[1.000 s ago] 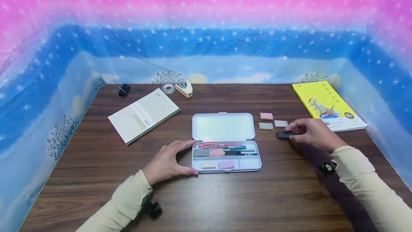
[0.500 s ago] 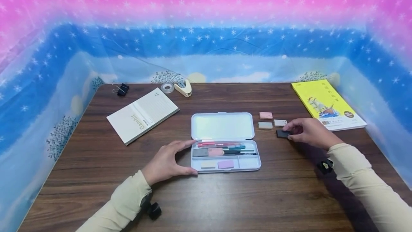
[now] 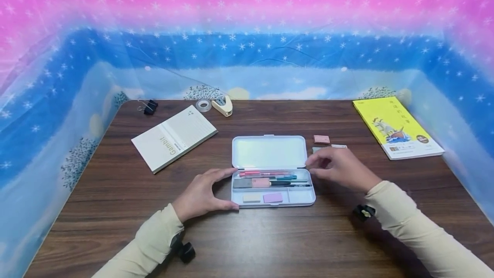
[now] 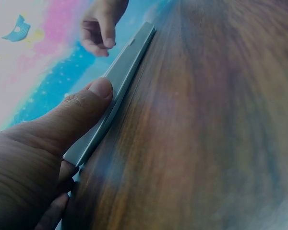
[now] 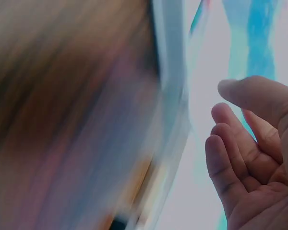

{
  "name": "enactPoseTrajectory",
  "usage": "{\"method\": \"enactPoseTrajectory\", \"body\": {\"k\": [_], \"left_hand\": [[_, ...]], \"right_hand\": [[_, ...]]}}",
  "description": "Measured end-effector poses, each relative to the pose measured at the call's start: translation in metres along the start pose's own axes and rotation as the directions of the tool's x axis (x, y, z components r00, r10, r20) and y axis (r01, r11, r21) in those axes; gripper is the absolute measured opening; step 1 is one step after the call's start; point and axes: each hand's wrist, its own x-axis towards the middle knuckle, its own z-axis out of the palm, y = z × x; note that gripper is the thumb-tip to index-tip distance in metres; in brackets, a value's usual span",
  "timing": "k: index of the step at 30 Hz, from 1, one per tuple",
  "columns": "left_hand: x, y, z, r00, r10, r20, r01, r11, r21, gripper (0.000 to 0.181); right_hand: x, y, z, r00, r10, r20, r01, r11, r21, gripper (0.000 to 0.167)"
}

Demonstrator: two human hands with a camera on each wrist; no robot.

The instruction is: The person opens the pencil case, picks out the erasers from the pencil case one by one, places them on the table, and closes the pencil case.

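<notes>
An opened white pencil case (image 3: 269, 152) lies mid-table. Pens (image 3: 266, 174) fill its rear compartment, and a cream eraser (image 3: 251, 198) and a lilac eraser (image 3: 272, 197) lie in the front one. My left hand (image 3: 202, 196) holds the case's left end, thumb (image 4: 100, 88) on the front side. My right hand (image 3: 341, 168) hovers at the case's right end, fingers loosely bent, with nothing seen between thumb and fingers in the right wrist view. A pink eraser (image 3: 321, 139) lies behind it; a white eraser (image 3: 339, 146) is partly covered. The black eraser is hidden in the head view.
A notebook (image 3: 174, 138) lies to the left. Behind it are a black binder clip (image 3: 150, 107), a tape roll (image 3: 203, 105) and a cream stapler (image 3: 222, 106). At the right back lies a yellow book (image 3: 397, 128). A printed cloth (image 3: 247, 50) surrounds the table (image 3: 254, 243).
My right hand has let go of the black eraser and moved left to the case's right end. My left hand keeps its hold on the pencil case.
</notes>
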Motion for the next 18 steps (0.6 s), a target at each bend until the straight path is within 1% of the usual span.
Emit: {"method": "enactPoseTrajectory", "body": {"k": [2, 4, 7, 10, 11, 13, 18], "left_hand": [[0.000, 0.000, 0.000, 1.000, 0.001, 0.002, -0.001, 1.000, -0.001, 0.092], [0.000, 0.000, 0.000, 1.000, 0.001, 0.005, -0.001, 1.000, -0.002, 0.092], [0.000, -0.001, -0.001, 1.000, 0.001, 0.000, -0.001, 1.000, 0.001, 0.092], [0.000, -0.001, -0.001, 1.000, 0.009, -0.004, -0.009, 1.000, 0.001, 0.092], [0.000, -0.001, -0.001, 1.000, 0.012, -0.005, -0.012, 1.000, 0.002, 0.092], [0.000, -0.001, -0.001, 1.000, 0.017, -0.005, -0.017, 1.000, 0.001, 0.091], [-0.001, 0.000, -0.002, 1.000, 0.018, -0.005, -0.018, 1.000, 0.000, 0.091]], "right_hand": [[0.006, -0.016, 0.012, 0.998, -0.059, 0.017, 0.059, 0.998, 0.016, 0.021], [0.013, -0.031, 0.022, 0.992, -0.116, 0.045, 0.115, 0.993, 0.022, 0.022], [0.023, -0.048, 0.035, 0.973, -0.202, 0.113, 0.200, 0.979, 0.023, 0.023], [0.032, -0.057, 0.047, 0.950, -0.255, 0.178, 0.256, 0.966, 0.017, 0.021], [0.035, -0.060, 0.050, 0.944, -0.269, 0.190, 0.272, 0.962, 0.009, 0.020], [0.038, -0.063, 0.054, 0.939, -0.276, 0.205, 0.282, 0.959, 0.000, 0.019], [0.043, -0.069, 0.056, 0.939, -0.264, 0.222, 0.272, 0.962, -0.006, 0.019]]}}
